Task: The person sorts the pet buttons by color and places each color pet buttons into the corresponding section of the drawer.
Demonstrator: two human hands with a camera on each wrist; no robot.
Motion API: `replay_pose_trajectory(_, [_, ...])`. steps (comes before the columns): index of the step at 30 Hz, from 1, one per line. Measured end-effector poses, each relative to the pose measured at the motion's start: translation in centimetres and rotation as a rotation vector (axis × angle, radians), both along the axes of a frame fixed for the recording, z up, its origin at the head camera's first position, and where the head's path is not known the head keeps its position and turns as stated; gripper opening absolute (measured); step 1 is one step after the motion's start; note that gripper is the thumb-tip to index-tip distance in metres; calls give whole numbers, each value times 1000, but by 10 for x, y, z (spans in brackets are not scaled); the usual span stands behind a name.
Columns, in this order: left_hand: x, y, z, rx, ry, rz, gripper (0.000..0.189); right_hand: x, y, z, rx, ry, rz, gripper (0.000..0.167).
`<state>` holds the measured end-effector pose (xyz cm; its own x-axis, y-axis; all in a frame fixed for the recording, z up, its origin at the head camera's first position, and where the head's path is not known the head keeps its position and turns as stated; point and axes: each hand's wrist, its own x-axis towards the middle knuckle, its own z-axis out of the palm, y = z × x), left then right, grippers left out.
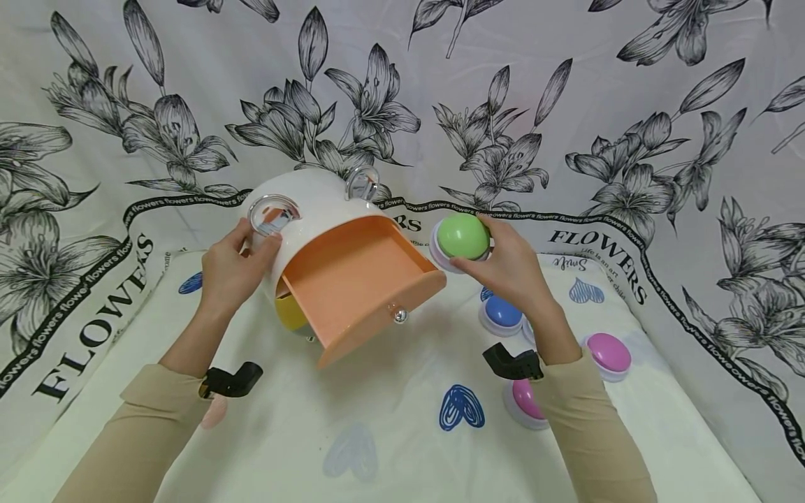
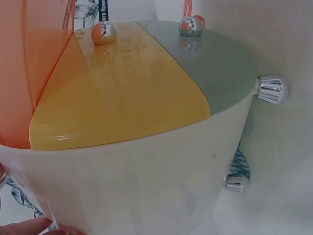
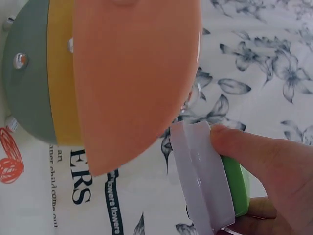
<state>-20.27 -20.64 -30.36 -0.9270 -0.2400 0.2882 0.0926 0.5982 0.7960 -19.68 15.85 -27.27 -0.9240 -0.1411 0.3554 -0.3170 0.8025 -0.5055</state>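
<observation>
Beige sleeves [image 1: 597, 440] come nearest, then a pink button [image 1: 527, 398] below the fingers of the right hand [image 1: 517, 264], parted and curled round a green button [image 1: 463, 236]. Left of them, an orange drawer [image 1: 361, 279] juts from a white cabinet [image 1: 323, 187], narrowly pinched at its clear ear [image 1: 274, 214] by the left hand [image 1: 234, 271].

Green button [image 1: 463, 235] near open drawer [image 1: 360, 279]

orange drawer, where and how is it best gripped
Probably by its round silver knob, pinched from the front: the knob juts from the front panel of the orange drawer, which stands pulled out from the white body.
</observation>
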Motion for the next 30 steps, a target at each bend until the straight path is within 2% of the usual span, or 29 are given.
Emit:
replay_pose_trajectory(14, [0,-1,0,-13,-10,11,55,-3,-42,19,-9,-25,127,75])
replay_pose_trajectory(18, [0,0,1,-16,-14,14,54,-2,-53,22,-7,-33,168,75])
replay_pose_trajectory(24, [0,-1,1,-35,4,18,49,1,-73,25,-15,-90,218,76])
replay_pose_trajectory(30, [0,-2,1,-39,-3,13,52,5,-92,26,25,-105,291,75])
